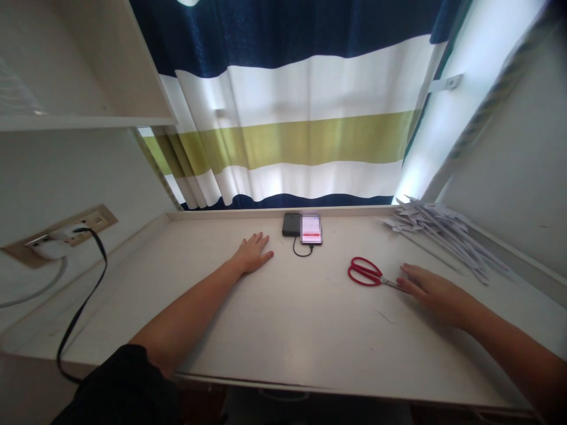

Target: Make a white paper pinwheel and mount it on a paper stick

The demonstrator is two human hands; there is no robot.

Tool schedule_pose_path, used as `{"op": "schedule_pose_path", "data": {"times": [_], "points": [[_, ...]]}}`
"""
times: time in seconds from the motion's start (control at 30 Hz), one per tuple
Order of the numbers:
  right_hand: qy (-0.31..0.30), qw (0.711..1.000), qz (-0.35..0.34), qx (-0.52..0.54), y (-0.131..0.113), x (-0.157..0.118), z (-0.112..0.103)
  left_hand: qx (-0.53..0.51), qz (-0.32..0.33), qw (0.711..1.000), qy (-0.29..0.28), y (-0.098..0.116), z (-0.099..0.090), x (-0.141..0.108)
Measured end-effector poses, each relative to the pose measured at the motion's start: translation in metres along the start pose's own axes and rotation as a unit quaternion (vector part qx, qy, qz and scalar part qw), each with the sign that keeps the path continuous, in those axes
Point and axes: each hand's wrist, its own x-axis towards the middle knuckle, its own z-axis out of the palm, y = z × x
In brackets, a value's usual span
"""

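Note:
My left hand [251, 254] lies flat on the white desk [274, 330], fingers spread, holding nothing. Red-handled scissors [365, 273] rest on the desk to the right of the middle, handles toward the left. The fingers of my right hand [423, 286] are at the tips of the blades, which they partly cover; whether they grip them is hard to tell. A phone [311, 229] with a lit screen stands at the back edge beside a dark power bank [291, 225], and a short black cable [303, 255] loops in front of them.
Thin white paper strips or sticks [443, 230] are heaped at the back right. On the left wall, a socket panel [66, 233] has plugs and a black cord [84, 301] hanging over the desk's edge. A striped curtain [287, 141] hangs behind, and a shelf [88, 122] juts out upper left.

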Motion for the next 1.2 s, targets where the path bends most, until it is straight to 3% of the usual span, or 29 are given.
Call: {"op": "schedule_pose_path", "data": {"times": [0.2,0.4,0.57,0.7,0.87,0.97,1.07,1.2], "points": [[-0.018,0.998,0.032,-0.058,-0.024,-0.058,0.015,0.018,0.079,0.996,-0.048,0.029,0.002,-0.007],[0.037,0.992,0.070,-0.094,-0.039,-0.096,0.029,0.018,0.145,0.986,-0.081,0.051,-0.002,-0.046],[0.033,0.989,0.110,-0.094,-0.042,-0.122,0.037,0.005,0.192,0.975,-0.110,0.071,-0.005,-0.078],[0.042,0.994,0.066,-0.073,-0.073,-0.136,0.040,-0.022,0.255,0.959,-0.118,0.098,-0.001,-0.088],[0.060,0.997,-0.023,-0.030,-0.130,-0.103,0.038,-0.064,0.326,0.937,-0.102,0.141,0.003,-0.077],[0.052,0.995,-0.085,0.006,-0.153,-0.069,0.038,-0.103,0.337,0.932,-0.084,0.145,-0.002,-0.071],[0.001,0.992,-0.122,0.025,-0.175,-0.039,0.037,-0.148,0.299,0.941,-0.052,0.122,-0.008,-0.070],[-0.044,0.986,-0.154,0.040,-0.202,-0.016,0.030,-0.112,0.171,0.979,-0.030,0.070,-0.011,-0.076]]}}
